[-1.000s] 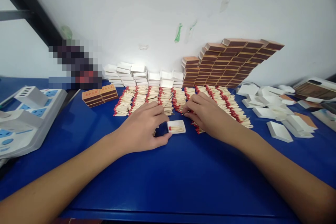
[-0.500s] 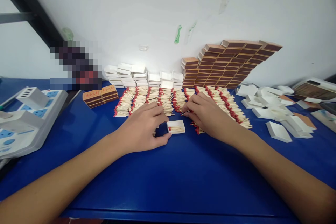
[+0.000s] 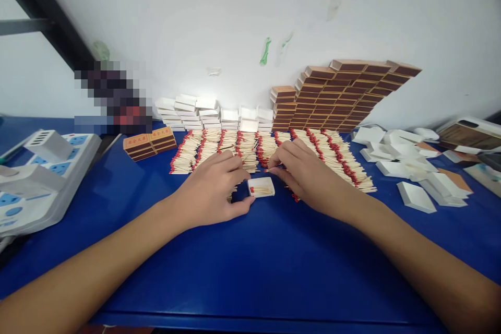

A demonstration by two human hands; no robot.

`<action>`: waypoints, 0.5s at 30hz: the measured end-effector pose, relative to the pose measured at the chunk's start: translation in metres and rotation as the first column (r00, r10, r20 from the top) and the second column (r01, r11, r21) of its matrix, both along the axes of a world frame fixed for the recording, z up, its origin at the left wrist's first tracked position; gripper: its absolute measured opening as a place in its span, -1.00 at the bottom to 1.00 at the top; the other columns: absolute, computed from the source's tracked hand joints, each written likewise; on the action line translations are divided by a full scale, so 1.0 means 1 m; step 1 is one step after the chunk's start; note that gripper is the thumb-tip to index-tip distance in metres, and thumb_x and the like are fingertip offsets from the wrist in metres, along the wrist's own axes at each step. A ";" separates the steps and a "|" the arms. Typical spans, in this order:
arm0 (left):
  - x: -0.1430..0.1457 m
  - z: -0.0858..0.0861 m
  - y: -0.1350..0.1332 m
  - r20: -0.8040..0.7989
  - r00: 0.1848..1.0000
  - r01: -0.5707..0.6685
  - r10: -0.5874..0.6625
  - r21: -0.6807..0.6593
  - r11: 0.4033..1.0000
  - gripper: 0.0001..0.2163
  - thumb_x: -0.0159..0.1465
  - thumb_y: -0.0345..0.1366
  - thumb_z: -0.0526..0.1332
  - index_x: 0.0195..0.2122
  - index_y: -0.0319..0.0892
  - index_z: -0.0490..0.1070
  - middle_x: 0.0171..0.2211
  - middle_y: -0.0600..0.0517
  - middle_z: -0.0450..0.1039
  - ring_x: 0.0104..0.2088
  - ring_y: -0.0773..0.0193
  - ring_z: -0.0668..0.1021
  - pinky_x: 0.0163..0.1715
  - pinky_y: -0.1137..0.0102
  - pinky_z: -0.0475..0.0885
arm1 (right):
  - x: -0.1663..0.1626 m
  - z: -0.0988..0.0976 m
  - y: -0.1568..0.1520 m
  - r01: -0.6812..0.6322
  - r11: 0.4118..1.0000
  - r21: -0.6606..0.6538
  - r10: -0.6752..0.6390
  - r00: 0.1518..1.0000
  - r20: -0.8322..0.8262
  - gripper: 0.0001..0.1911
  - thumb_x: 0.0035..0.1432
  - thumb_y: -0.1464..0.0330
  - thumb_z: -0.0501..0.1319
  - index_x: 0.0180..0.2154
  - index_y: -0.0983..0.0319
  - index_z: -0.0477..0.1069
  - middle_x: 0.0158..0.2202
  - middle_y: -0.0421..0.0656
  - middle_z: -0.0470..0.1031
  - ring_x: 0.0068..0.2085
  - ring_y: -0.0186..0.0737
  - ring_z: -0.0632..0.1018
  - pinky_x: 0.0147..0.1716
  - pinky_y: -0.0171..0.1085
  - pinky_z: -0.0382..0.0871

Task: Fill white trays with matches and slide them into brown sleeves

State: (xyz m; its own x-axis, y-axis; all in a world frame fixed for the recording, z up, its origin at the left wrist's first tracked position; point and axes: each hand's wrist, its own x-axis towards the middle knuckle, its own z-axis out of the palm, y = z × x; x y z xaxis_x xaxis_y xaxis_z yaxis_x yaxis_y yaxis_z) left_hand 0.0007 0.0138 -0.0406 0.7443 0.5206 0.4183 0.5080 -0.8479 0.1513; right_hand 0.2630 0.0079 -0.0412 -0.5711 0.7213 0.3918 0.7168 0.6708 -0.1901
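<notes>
A small white matchbox tray [image 3: 261,187] with a few red-tipped matches in it lies on the blue table [image 3: 250,266]. My left hand [image 3: 211,190] rests beside it, thumb and fingers curled against the tray's left edge. My right hand [image 3: 303,169] is just right of the tray, its fingers pinched on a matchstick at the edge of the rows of red-tipped matches [image 3: 250,148] spread behind both hands.
White inner trays [image 3: 213,112] and brown matchbox sleeves [image 3: 344,94] are stacked along the wall. Two brown boxes [image 3: 148,142] lie at the left, next to power strips [image 3: 43,172]. Loose white trays [image 3: 415,177] and a phone [image 3: 469,133] lie at the right.
My right hand has shifted slightly left with a pinched match, closer to the tray. The tray has slid a little leftward. My left hand has stayed in place.
</notes>
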 end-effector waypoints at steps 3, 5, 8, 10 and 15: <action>0.001 0.001 0.000 -0.011 1.000 -0.025 0.025 -0.002 1.000 -0.80 0.39 -0.14 0.34 -0.19 -0.18 0.59 -0.29 -0.03 0.49 -0.20 0.08 0.51 -0.15 0.18 0.45 | -0.011 0.004 -0.013 -0.014 1.000 -0.002 0.014 1.000 -0.022 -0.85 0.54 0.41 0.10 -0.16 0.17 0.37 -0.13 -0.01 0.50 -0.07 0.01 0.44 -0.06 -0.04 0.37; 0.001 0.002 -0.001 -0.020 0.999 -0.038 0.038 -0.009 0.999 -0.80 0.38 -0.14 0.34 -0.20 -0.18 0.58 -0.30 -0.04 0.49 -0.19 0.07 0.51 -0.14 0.17 0.46 | -0.019 0.004 -0.021 -0.026 1.000 0.015 0.025 0.999 0.024 -0.83 0.54 0.41 0.08 -0.16 0.19 0.41 -0.13 0.02 0.51 -0.06 0.04 0.44 -0.03 0.00 0.37; 0.001 0.002 -0.001 -0.018 0.999 -0.038 0.037 -0.019 0.999 -0.81 0.38 -0.15 0.33 -0.21 -0.18 0.58 -0.30 -0.04 0.49 -0.19 0.08 0.52 -0.14 0.17 0.46 | -0.024 0.003 -0.025 -0.033 0.999 0.028 0.030 0.996 0.084 -0.82 0.54 0.40 0.09 -0.15 0.22 0.45 -0.12 0.04 0.52 -0.06 0.06 0.43 -0.04 0.01 0.38; 0.001 0.002 -0.001 -0.012 0.999 -0.031 0.031 -0.024 0.999 -0.80 0.38 -0.15 0.34 -0.19 -0.19 0.59 -0.29 -0.04 0.50 -0.19 0.07 0.52 -0.14 0.18 0.47 | -0.020 0.003 -0.022 -0.033 0.999 0.035 0.031 0.997 0.071 -0.84 0.52 0.40 0.13 -0.15 0.21 0.46 -0.12 0.02 0.52 -0.06 0.03 0.44 -0.05 -0.02 0.37; 0.001 0.001 -0.001 0.003 1.000 -0.008 0.008 -0.019 1.000 -0.80 0.38 -0.16 0.35 -0.16 -0.20 0.61 -0.31 -0.02 0.49 -0.22 0.09 0.51 -0.17 0.18 0.44 | 0.003 0.002 -0.002 0.038 0.992 0.120 -0.045 0.998 0.049 -0.84 0.50 0.43 0.16 -0.13 0.19 0.53 -0.19 -0.02 0.49 -0.11 0.02 0.43 -0.09 -0.04 0.34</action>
State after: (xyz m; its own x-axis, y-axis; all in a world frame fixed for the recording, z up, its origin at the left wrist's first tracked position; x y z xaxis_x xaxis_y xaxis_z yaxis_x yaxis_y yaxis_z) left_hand 0.0014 0.0130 -0.0400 0.7392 0.5340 0.4104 0.5140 -0.8411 0.1686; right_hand 0.2660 0.0061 -0.0397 -0.5633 0.6947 0.4474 0.7512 0.6560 -0.0728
